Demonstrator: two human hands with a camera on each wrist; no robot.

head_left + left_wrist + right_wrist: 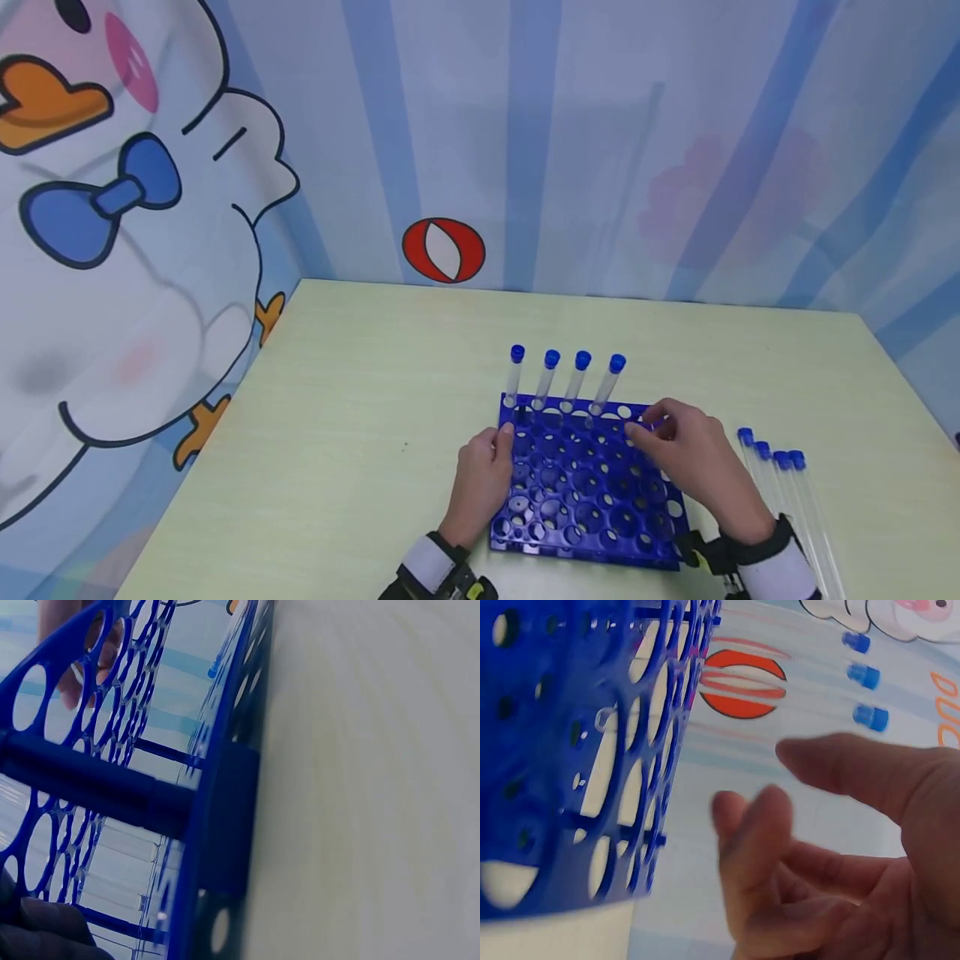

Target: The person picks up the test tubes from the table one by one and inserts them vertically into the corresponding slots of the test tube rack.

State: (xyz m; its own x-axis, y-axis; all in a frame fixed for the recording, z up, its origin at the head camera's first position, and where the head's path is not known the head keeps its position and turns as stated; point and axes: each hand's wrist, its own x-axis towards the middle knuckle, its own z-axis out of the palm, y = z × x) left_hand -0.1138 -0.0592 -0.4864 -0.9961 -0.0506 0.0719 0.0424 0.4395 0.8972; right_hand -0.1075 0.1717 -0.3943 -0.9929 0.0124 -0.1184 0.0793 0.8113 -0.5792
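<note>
A blue plastic test tube rack (577, 483) stands on the table, its top pierced by rows of round holes. My left hand (480, 479) grips its left edge, thumb on top; some of its fingers (52, 922) show against the holes in the left wrist view. Several capped clear test tubes (547, 383) stand tilted in the far row. Over the far right corner hovers my right hand (697, 454), fingers bent. The right wrist view shows nothing between its thumb (840, 761) and fingers, with blue caps (870, 716) beyond them.
Several more blue-capped test tubes (791, 492) lie on the table right of the rack, partly hidden by my right wrist. The pale table (360, 400) ends at a printed backdrop (465, 150) behind and on the left.
</note>
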